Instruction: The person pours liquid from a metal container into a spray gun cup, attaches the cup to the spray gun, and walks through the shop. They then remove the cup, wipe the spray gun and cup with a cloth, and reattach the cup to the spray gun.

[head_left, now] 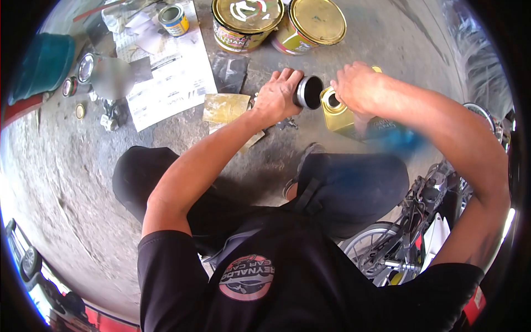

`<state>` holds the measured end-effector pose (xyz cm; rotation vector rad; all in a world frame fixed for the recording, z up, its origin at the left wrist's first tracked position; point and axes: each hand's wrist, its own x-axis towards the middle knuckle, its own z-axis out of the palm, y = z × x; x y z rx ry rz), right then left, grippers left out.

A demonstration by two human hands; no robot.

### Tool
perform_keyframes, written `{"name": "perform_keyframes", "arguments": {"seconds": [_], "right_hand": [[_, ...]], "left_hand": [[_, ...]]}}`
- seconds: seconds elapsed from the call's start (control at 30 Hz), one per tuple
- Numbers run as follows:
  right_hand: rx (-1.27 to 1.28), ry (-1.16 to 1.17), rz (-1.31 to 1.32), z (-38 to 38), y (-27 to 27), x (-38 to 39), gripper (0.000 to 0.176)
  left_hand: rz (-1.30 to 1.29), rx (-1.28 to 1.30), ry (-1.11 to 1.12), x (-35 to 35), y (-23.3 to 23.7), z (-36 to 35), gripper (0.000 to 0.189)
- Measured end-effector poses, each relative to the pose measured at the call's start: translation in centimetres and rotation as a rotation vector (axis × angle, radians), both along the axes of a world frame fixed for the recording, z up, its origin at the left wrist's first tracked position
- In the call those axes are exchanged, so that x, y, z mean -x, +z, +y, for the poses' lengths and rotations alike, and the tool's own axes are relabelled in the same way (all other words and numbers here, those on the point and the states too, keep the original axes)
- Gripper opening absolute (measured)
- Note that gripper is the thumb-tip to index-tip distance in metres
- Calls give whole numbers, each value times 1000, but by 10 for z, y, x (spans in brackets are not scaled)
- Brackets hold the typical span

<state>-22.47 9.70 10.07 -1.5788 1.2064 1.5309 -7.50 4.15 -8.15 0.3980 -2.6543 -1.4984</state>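
Squatting on concrete floor (pixel 83 182): left hand (pixel 281 93) closed round small dark cup (pixel 308 92), tipped on its side, mouth just beside open neck of yellow tin (pixel 338 117), which right hand (pixel 357 87) grips from above; tin already uncapped, no liquid seen passing, so transfer looks unfinished.

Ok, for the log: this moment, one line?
left hand: holds dark cup | right hand: grips gold tin | beyond: lidded cans

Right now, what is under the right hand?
A gold tin with a round open mouth is under the right hand. The hand covers part of its top, its side is blurred, and its contents cannot be seen.
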Motion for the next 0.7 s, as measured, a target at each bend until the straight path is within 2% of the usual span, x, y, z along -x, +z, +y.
{"name": "perform_keyframes", "arguments": {"seconds": [0.03, 0.1, 0.13, 0.43, 0.5, 0.7], "right_hand": [[-2, -3, 2, 0, -4, 1, 76], [-154, -28, 87, -2, -14, 0, 131], [-159, -31, 86, -2, -16, 1, 131], [-215, -40, 145, -9, -23, -7, 121], [-122, -6, 51, -10, -20, -8, 70], [-155, -52, 66, -16, -22, -10, 73]], "left_hand": [[6, 0, -3, 0, -1, 0, 74], [12, -5, -9, 0, -2, 1, 74], [9, -8, -21, 0, -3, 1, 74], [6, 6, -50, 2, -10, 2, 75], [-9, 3, -58, 2, -12, 3, 75], [61, 17, -49, 3, -20, 5, 72]]}}
